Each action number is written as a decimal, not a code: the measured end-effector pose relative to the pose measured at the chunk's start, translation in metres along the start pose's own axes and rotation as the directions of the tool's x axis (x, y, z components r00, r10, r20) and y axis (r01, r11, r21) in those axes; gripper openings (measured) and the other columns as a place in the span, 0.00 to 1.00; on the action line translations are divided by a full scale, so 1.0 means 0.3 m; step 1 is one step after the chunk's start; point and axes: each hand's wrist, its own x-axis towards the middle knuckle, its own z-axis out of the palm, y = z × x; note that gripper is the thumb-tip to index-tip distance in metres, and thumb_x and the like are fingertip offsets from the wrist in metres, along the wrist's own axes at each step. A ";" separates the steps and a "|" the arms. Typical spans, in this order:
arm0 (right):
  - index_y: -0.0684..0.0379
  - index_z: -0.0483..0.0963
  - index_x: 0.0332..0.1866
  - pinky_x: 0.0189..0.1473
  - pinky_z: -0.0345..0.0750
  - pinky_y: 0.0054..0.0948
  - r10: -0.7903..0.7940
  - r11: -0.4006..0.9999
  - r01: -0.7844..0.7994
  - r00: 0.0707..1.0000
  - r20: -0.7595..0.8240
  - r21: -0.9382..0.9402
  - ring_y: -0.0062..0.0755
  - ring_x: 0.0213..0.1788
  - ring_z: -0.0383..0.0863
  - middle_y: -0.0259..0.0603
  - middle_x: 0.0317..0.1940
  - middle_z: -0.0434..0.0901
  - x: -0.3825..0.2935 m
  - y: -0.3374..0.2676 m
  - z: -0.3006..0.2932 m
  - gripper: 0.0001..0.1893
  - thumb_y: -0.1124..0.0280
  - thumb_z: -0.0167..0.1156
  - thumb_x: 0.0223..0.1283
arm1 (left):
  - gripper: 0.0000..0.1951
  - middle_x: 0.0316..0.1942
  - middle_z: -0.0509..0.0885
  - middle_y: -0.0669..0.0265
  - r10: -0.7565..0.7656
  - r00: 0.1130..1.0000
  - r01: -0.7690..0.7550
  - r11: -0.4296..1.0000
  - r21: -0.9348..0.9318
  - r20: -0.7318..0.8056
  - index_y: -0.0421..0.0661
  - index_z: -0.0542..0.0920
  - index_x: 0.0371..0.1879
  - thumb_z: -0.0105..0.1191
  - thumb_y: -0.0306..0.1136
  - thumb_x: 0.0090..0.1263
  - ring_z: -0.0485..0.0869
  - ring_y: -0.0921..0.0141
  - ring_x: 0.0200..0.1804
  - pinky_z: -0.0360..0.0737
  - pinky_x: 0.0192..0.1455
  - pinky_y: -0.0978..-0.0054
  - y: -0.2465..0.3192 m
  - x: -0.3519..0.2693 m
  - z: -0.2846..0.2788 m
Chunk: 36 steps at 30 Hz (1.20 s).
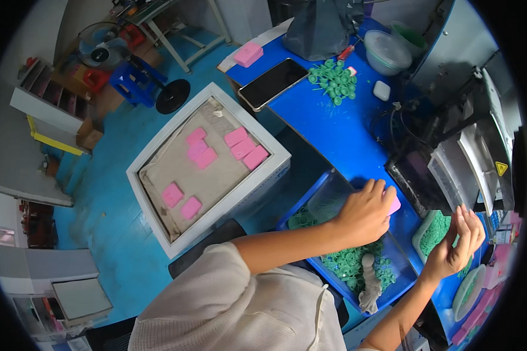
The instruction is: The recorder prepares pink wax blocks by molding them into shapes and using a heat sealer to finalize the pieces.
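My left hand [366, 213] grips a pink block [394, 204] above the blue table's near edge. My right hand [459, 241] is raised at the right, its fingertips at the lower edge of a clear plastic guard [448, 171] on a black machine; whether it holds anything small cannot be told. Below my left forearm a blue plastic tray [406, 281] holds many small green plastic pieces [344, 265] and a grey cloth-like roll [369, 285]. Beside my right hand stands a white container of green granules [437, 232]. A pile of green spoon-shaped pieces [336, 81] lies farther back.
Several pink blocks [205, 158] lie on a cloth-lined, white-rimmed box [265, 164] at the left. On the blue table [316, 127] are a smartphone [273, 84], a red-handled tool [346, 52], a white case [381, 91] and lidded tubs [386, 52]. A fan [99, 55] stands on the floor.
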 end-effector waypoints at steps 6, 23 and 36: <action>0.68 0.81 0.45 0.56 0.74 0.36 -0.014 0.998 0.017 0.999 0.044 -0.068 0.42 0.53 0.77 0.45 0.44 0.82 0.006 0.011 -0.020 0.18 0.93 0.58 0.48 | 0.32 0.51 0.75 0.50 -0.174 0.977 0.186 0.979 0.087 -0.122 0.39 0.68 0.60 0.62 0.30 0.54 0.74 0.50 0.54 0.73 0.57 0.57 -0.277 -0.193 -0.289; 0.70 0.79 0.47 0.58 0.73 0.37 0.097 0.995 -0.097 0.993 0.063 0.007 0.42 0.54 0.77 0.48 0.47 0.81 -0.034 0.024 -0.014 0.16 0.93 0.56 0.53 | 0.24 0.53 0.77 0.47 -0.537 0.837 0.545 0.798 0.259 -0.106 0.42 0.80 0.53 0.60 0.28 0.52 0.73 0.49 0.59 0.72 0.63 0.61 -1.339 -0.241 -0.493; 0.70 0.78 0.48 0.58 0.76 0.36 0.036 0.999 -0.036 0.999 0.010 -0.023 0.43 0.54 0.78 0.50 0.48 0.81 -0.032 0.075 0.020 0.16 0.94 0.55 0.56 | 0.15 0.45 0.81 0.51 -0.102 0.988 0.144 0.876 0.460 -0.115 0.37 0.81 0.46 0.55 0.22 0.58 0.77 0.52 0.49 0.74 0.56 0.60 -1.078 -0.351 -0.509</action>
